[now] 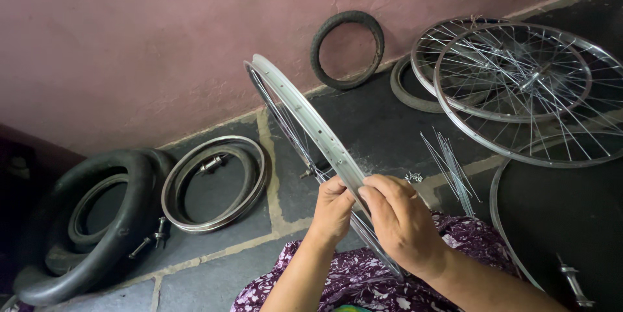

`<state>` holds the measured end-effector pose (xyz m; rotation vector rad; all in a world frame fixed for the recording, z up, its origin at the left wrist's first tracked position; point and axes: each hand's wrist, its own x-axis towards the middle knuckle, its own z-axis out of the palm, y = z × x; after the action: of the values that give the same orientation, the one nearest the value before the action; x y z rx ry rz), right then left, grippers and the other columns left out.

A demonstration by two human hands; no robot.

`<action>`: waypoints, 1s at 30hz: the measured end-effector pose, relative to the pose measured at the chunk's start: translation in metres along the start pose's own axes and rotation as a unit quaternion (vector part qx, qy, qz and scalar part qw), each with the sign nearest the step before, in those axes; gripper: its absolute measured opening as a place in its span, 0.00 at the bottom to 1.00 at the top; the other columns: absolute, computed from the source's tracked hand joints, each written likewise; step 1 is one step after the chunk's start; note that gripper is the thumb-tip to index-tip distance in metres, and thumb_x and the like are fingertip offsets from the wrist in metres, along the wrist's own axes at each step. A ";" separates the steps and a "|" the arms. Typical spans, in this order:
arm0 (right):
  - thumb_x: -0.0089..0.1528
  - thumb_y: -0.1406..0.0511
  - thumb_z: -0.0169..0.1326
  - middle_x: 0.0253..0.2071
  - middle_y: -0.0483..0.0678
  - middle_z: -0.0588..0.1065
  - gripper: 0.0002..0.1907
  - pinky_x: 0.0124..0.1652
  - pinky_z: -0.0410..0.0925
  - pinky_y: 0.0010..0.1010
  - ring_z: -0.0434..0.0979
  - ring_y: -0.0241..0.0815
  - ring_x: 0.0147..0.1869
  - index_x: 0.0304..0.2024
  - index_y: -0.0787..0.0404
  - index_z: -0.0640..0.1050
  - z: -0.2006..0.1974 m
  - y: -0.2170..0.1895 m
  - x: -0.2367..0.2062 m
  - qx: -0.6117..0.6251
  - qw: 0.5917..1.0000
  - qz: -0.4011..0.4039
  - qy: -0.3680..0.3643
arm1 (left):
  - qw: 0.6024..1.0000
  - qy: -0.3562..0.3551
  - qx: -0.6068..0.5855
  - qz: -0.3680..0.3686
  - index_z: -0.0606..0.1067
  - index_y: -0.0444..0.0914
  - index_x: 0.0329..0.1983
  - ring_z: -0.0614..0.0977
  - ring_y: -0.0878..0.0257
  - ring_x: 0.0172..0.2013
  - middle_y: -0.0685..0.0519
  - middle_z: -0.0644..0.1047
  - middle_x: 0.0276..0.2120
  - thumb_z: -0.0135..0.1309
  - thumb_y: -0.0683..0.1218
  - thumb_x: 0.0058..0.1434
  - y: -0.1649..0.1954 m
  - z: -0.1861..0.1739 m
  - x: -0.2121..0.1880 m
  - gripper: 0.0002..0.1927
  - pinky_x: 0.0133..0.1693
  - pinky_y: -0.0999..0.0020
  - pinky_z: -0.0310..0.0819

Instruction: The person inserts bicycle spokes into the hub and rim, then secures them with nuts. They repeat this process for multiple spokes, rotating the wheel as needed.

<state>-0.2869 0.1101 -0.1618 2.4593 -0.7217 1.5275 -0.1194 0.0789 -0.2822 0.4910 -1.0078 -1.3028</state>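
**Both hands working at the rim of a spoked wheel**

In the head view, the left hand (332, 211) and the right hand (401, 221) are closing their fingers around the near edge of a shiny silver metal bicycle wheel rim (305, 114), which is standing on edge over a purple floral lap and tilting away toward 11 o'clock. Thin loose steel spokes (451, 166) are lying on the grey stone floor (214, 273) at 2 o'clock. Finished spoked wheels (529, 85) are resting at 1 o'clock, black rubber tyres (78, 227) at 9. Judging by this, steadying the rim while fingertips are working one spoke hole is serving best.
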 end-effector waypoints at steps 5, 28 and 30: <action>0.60 0.75 0.60 0.51 0.54 0.71 0.14 0.51 0.73 0.37 0.76 0.50 0.53 0.49 0.73 0.76 -0.001 -0.002 -0.001 -0.015 1.000 0.000 -0.004 | 1.000 0.001 0.018 0.009 0.80 0.33 0.47 0.79 0.67 0.43 0.55 0.81 0.42 0.60 0.42 0.68 -0.001 0.002 -0.001 0.08 0.48 0.70 0.75; 0.61 0.76 0.53 0.59 0.57 0.69 0.20 0.57 0.69 0.37 0.74 0.51 0.59 0.56 0.70 0.76 0.001 -0.004 -0.027 0.081 0.996 0.021 -0.010 | 0.998 -0.039 -0.003 -0.048 0.80 0.34 0.44 0.82 0.63 0.40 0.52 0.81 0.38 0.66 0.48 0.63 0.018 -0.008 -0.001 0.14 0.45 0.67 0.77; 0.62 0.76 0.50 0.61 0.58 0.68 0.22 0.59 0.69 0.38 0.73 0.53 0.61 0.60 0.71 0.72 0.009 -0.001 -0.040 0.120 0.992 0.049 0.003 | 0.998 -0.038 0.015 -0.037 0.80 0.34 0.44 0.80 0.65 0.41 0.53 0.80 0.39 0.64 0.51 0.65 0.018 -0.004 -0.002 0.15 0.45 0.69 0.75</action>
<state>-0.2940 0.1201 -0.2011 2.6233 -0.7043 1.7502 -0.1056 0.0844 -0.2705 0.5093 -1.0825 -1.3822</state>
